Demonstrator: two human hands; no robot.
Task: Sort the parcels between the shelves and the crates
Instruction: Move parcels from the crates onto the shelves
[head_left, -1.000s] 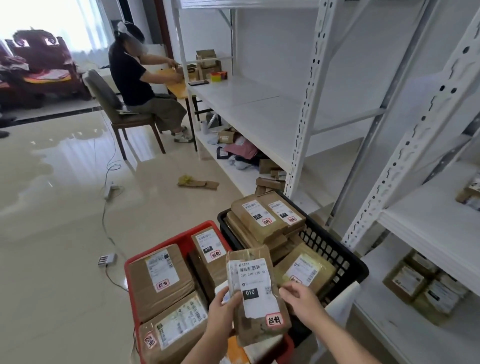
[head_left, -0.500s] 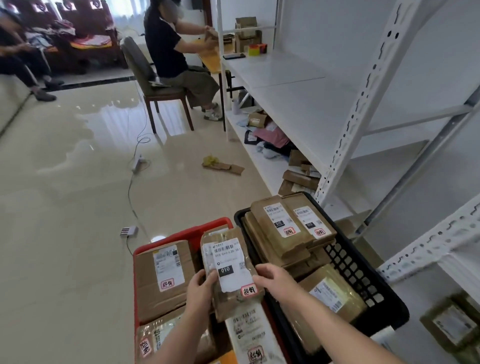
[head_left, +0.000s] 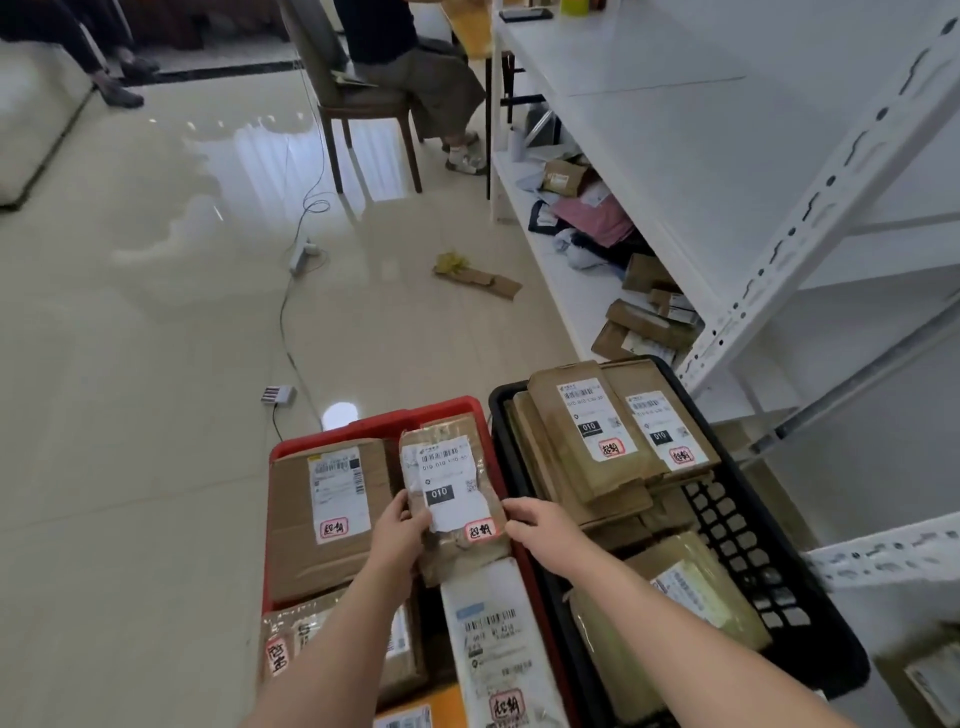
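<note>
**boxhound:** Head cam looks down at two crates on the floor, a red crate (head_left: 374, 422) on the left and a black crate (head_left: 748, 525) beside it. Both hands are on one brown parcel (head_left: 457, 506) held over the red crate: left hand (head_left: 397, 538) curled round its left edge, right hand (head_left: 540, 530) pinching the right edge. Looks to me like the label-check step, before it goes anywhere.

**shelfgremlin:** Agreed. Next move is deciding, crate or the white shelf (head_left: 691, 130) on the right. Probably a lift and a reach if it's the shelf.

**boxhound:** What can you read?

**shelfgremlin:** "010" in a black box on the white label, barcode above it, red-outlined sticker with handwritten characters at the bottom corner. The two top parcels (head_left: 613, 431) in the black crate also say 010. Smaller print is too blurry.
</note>
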